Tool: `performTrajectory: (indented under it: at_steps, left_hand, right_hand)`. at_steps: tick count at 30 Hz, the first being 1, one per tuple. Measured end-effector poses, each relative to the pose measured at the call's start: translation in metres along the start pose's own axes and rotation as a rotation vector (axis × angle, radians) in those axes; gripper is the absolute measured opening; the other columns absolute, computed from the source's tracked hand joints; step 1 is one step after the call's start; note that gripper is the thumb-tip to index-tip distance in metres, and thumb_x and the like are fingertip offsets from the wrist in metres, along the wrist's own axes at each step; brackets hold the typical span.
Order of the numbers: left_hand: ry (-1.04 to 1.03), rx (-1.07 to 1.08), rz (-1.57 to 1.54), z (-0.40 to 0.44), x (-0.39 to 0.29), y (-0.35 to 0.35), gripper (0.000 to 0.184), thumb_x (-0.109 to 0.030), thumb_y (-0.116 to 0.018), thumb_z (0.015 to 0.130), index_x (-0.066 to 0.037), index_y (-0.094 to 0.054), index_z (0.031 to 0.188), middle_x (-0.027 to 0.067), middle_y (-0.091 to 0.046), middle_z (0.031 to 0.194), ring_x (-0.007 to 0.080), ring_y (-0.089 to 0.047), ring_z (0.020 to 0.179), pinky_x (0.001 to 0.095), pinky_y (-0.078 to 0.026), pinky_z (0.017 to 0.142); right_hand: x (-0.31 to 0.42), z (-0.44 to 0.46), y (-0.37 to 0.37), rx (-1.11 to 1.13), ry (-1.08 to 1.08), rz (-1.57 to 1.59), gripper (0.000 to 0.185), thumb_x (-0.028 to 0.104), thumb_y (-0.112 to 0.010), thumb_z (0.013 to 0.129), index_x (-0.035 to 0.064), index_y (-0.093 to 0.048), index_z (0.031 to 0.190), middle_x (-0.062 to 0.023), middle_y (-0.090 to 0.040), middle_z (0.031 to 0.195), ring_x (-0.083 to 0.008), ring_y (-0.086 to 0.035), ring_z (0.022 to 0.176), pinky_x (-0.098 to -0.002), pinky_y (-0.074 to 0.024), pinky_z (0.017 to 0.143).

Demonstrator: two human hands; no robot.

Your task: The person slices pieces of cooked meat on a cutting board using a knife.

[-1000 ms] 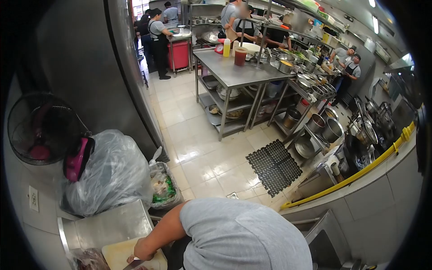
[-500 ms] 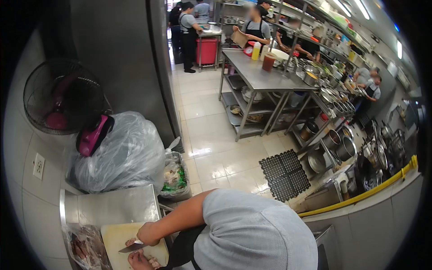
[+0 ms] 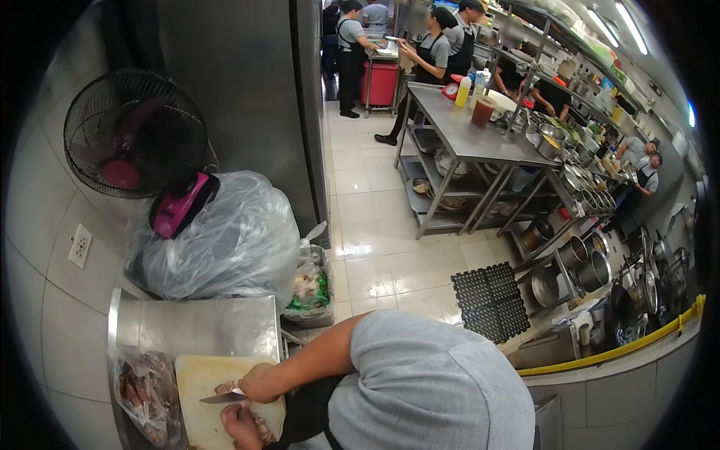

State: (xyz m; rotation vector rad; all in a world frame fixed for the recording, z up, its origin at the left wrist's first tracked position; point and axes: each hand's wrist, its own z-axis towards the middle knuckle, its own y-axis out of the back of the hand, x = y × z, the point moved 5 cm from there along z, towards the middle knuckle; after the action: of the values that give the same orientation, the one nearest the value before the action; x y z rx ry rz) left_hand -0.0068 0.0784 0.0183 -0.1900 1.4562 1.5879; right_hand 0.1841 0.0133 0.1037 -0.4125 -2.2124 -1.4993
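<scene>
Grips knife (image 3: 220,398) by closed right hand (image 3: 261,383); places left hand (image 3: 240,426) just beside knife, too unclear to see if closed on any piece. Seems at cutting step, with meat pieces (image 3: 225,388) on cutting board (image 3: 196,375); needs, for next stroke, left hand away from knife.

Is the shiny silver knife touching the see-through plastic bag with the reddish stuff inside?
Apart. The head view shows a strip of pale yellow rectangular cutting board between the tip of the knife and the bag.
</scene>
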Motion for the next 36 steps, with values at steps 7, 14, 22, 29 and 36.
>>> performTrajectory:
  at_steps: [7, 14, 22, 29, 36]
  left_hand:
    - [-0.006, -0.041, 0.019, -0.002, 0.001, -0.001, 0.013, 0.007, -0.072, 0.073, 0.004, -0.067, 0.085, 0.0142, -0.063, 0.095, 0.0314, -0.063, 0.09, 0.0394, -0.052, 0.084]
    - [0.038, 0.024, 0.037, 0.0, -0.016, 0.005, 0.02, 0.004, -0.074, 0.079, 0.005, -0.067, 0.098, 0.0141, -0.064, 0.097, 0.0292, -0.063, 0.094, 0.0386, -0.053, 0.085]
    - [0.092, -0.011, 0.014, -0.006, -0.02, 0.004, 0.015, 0.002, -0.074, 0.077, 0.004, -0.072, 0.092, 0.0147, -0.064, 0.096, 0.0334, -0.063, 0.092, 0.0408, -0.052, 0.085]
    - [0.005, 0.049, 0.121, -0.002, -0.028, 0.0, 0.017, -0.011, -0.076, 0.082, 0.001, -0.073, 0.094, 0.0166, -0.066, 0.097, 0.036, -0.063, 0.094, 0.0443, -0.051, 0.086]
    - [0.044, -0.001, 0.124, -0.004, -0.06, 0.023, 0.015, -0.017, -0.075, 0.086, -0.007, -0.074, 0.097, 0.011, -0.069, 0.102, 0.0321, -0.066, 0.097, 0.0419, -0.054, 0.085]
  right_hand:
    - [-0.005, 0.013, -0.013, 0.076, 0.031, -0.036, 0.038, 0.011, -0.066, 0.086, -0.0001, -0.064, 0.122, -0.0185, -0.074, 0.107, -0.0361, -0.073, 0.101, -0.0447, -0.0579, 0.08]
    - [-0.006, 0.016, -0.012, 0.081, 0.063, -0.089, 0.034, 0.01, -0.062, 0.088, 0.0003, -0.066, 0.121, -0.0183, -0.074, 0.111, -0.0356, -0.072, 0.104, -0.0441, -0.0574, 0.083]
    - [0.0, 0.017, -0.004, 0.147, 0.099, -0.108, 0.033, 0.011, -0.059, 0.09, -0.0003, -0.066, 0.121, -0.0195, -0.073, 0.112, -0.0346, -0.071, 0.106, -0.0435, -0.057, 0.086]
    - [-0.002, 0.017, 0.014, 0.109, 0.101, -0.122, 0.03, 0.016, -0.058, 0.09, 0.0019, -0.07, 0.113, -0.0201, -0.074, 0.109, -0.0349, -0.073, 0.101, -0.045, -0.0576, 0.084]
    - [-0.013, 0.021, -0.002, 0.109, -0.064, -0.044, 0.027, 0.02, -0.053, 0.093, 0.0018, -0.073, 0.1, -0.0207, -0.074, 0.1, -0.0359, -0.073, 0.093, -0.0485, -0.0582, 0.08]
